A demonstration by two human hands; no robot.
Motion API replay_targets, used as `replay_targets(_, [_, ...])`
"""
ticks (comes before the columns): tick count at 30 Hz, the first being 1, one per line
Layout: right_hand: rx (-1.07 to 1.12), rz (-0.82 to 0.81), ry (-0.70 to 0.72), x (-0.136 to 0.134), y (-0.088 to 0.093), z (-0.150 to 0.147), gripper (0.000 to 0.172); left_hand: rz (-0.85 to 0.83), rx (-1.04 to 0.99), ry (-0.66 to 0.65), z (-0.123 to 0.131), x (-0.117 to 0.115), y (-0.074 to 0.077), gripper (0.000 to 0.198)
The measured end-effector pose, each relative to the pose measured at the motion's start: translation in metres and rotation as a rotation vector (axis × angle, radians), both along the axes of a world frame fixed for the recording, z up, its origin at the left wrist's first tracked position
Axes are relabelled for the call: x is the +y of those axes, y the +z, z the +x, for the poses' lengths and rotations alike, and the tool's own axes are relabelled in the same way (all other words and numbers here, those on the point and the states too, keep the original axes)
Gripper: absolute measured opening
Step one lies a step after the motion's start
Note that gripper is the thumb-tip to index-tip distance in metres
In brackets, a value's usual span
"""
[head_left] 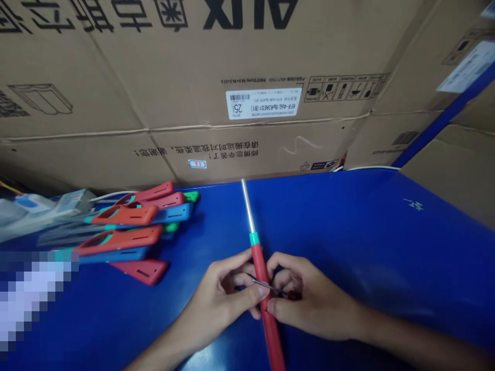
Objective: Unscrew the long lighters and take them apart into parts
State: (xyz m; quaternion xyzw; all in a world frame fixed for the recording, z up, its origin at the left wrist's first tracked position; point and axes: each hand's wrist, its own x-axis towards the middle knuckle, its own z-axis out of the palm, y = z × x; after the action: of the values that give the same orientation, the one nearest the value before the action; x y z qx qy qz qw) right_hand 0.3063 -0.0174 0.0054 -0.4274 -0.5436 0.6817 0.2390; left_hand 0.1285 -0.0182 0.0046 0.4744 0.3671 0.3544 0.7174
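A red lighter with a long metal tube and a green collar stands out between my hands, its tube towards the cardboard wall. My left hand is closed around its handle, thumb laid across the front. My right hand is closed on the other side, with thumb and forefinger against the handle. In its curled fingers sits a small screwdriver with a dark red grip. The thin metal shaft crosses in front of the lighter towards my left thumb. Fingers behind the handle are partly hidden.
Several red, orange, blue and green lighters lie piled at the left on the blue table. Behind them are a power strip and cables. A large printed cardboard box walls off the back. Pixel blocks cover the lower left corner.
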Motion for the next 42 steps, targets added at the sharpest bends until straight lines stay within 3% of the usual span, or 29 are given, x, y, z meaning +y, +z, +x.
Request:
replay_targets(9, [0.096, -0.059, 0.068, 0.001, 0.000, -0.001, 0.024, -0.041, 0.061, -0.015, 0.002, 0.000, 0.005, 0.036])
replay_targets(16, [0.162, -0.012, 0.077, -0.002, -0.004, -0.002, 0.023, -0.031, 0.102, -0.040, 0.002, -0.003, 0.009, 0.036])
replay_targets(23, [0.084, 0.036, 0.192, 0.005, 0.003, 0.004, 0.030, -0.009, 0.103, 0.026, 0.001, -0.001, 0.005, 0.041])
replay_targets(33, [0.217, -0.023, 0.120, 0.003, -0.003, -0.001, 0.018, -0.052, 0.154, 0.011, 0.004, -0.005, 0.004, 0.034])
replay_targets(42, [0.126, 0.005, 0.058, -0.002, -0.001, -0.007, 0.020, -0.001, 0.168, -0.066, 0.001, -0.001, 0.005, 0.029])
